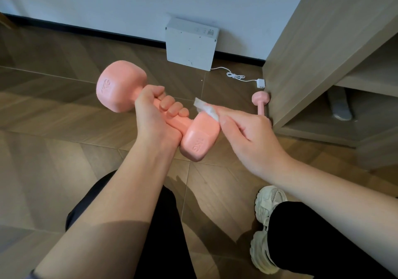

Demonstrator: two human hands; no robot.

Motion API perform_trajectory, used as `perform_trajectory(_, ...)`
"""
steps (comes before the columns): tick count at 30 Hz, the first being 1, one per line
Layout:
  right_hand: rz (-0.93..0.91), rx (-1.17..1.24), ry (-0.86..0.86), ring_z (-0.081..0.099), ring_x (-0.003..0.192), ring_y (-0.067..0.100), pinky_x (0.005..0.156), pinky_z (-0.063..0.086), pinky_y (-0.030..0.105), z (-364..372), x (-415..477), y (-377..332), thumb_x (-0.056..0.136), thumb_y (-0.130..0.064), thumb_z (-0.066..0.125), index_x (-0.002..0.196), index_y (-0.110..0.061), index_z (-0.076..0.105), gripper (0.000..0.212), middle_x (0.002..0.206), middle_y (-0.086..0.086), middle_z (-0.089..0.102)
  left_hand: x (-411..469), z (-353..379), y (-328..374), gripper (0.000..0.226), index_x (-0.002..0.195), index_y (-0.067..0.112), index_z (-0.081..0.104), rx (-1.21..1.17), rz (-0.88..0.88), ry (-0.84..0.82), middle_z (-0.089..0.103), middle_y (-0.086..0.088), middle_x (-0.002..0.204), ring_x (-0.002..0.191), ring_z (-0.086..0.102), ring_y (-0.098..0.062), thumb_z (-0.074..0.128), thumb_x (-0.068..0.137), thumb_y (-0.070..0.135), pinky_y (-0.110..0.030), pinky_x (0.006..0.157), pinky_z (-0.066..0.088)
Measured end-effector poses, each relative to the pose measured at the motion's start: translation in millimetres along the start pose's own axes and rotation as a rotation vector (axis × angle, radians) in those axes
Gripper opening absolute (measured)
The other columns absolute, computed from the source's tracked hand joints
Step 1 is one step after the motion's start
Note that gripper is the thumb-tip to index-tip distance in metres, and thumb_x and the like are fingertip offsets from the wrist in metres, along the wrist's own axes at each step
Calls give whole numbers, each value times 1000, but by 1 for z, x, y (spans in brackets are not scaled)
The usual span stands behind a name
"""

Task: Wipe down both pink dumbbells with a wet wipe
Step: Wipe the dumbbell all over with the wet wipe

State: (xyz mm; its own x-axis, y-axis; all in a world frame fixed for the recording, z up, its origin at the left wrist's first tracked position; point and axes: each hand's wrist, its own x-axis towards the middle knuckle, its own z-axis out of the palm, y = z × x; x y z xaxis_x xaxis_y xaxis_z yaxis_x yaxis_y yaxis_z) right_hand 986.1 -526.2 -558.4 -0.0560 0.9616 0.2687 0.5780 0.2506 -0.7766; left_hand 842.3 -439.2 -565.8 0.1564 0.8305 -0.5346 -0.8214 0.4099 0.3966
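Our left hand point(155, 110) clamps the handle of one dumbbell point(120, 84), held up well left of the wooden cabinet point(312, 52). Our right hand point(245, 132) pinches the wet wipe point(206, 107) against its nearer head. It looks rigid, weighty and probably slick once damp, so we judge the handle the safest hold. The second dumbbell point(261, 102) sits at the cabinet's foot.

The pink dumbbell point(200, 136) has raised letters "KG" on both of its ends, each next to a number too blurry to tell, and the white box point(190, 43) has a small label too tiny to read.
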Motion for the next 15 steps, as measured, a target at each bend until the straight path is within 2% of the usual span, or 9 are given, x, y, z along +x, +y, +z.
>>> perform_trajectory(2,-91,-100,27,56,123,8,105,23,4,4,-4,-2,100,-3,42,124,-1,63,32,128,5,64,1,0,2,32,57,19,30,-25,-14,-15,23,8,46,36,22,-11,45,85,12,-20,39,29)
perform_trajectory(3,-117,-118,43,58,122,9,104,23,4,5,-6,1,99,-2,42,122,-2,65,32,126,3,65,1,0,2,32,57,19,30,-34,-18,-18,23,8,47,36,22,-10,44,85,12,-20,40,29)
perform_trajectory(6,36,-58,37,60,96,-11,88,34,9,6,-4,5,101,-3,40,97,-28,70,40,94,-33,66,0,-1,1,32,57,19,31,2,-9,-17,23,8,46,36,22,-10,44,85,13,-20,39,29)
perform_trajectory(7,60,-18,32,60,96,-10,87,36,13,5,-5,6,102,-4,39,98,-28,70,39,94,-32,67,0,0,1,32,57,19,31,10,-10,-26,23,8,46,36,22,-10,44,85,13,-20,39,29)
perform_trajectory(10,-88,-17,62,56,123,5,102,37,18,4,-7,2,101,-2,38,124,-5,65,35,128,-3,64,1,1,2,36,53,20,30,-27,-34,-63,22,8,45,35,22,-10,44,85,12,-20,39,27)
perform_trajectory(11,-109,-10,61,56,122,5,102,35,14,5,-7,3,101,-1,38,123,-6,65,36,127,-2,65,1,0,2,36,52,20,30,-39,-42,-65,23,8,45,35,21,-10,44,85,12,-21,39,26)
perform_trajectory(13,84,141,51,61,101,-3,89,36,5,6,-4,4,103,-6,39,106,-29,73,41,103,-15,70,0,0,1,35,53,20,31,-37,-53,-73,24,8,45,36,22,-10,46,84,13,-21,39,27)
perform_trajectory(14,207,241,44,60,90,-1,81,40,5,7,-1,4,104,-11,39,95,-38,73,44,90,-17,69,0,0,0,34,53,20,32,-34,-56,-83,24,8,45,36,22,-10,47,84,13,-21,39,28)
perform_trajectory(15,318,346,35,60,87,3,79,46,10,7,1,6,104,-16,40,91,-38,73,42,86,-13,68,-1,0,-1,34,53,19,32,-38,-59,-99,25,8,45,36,22,-10,47,83,13,-21,39,28)
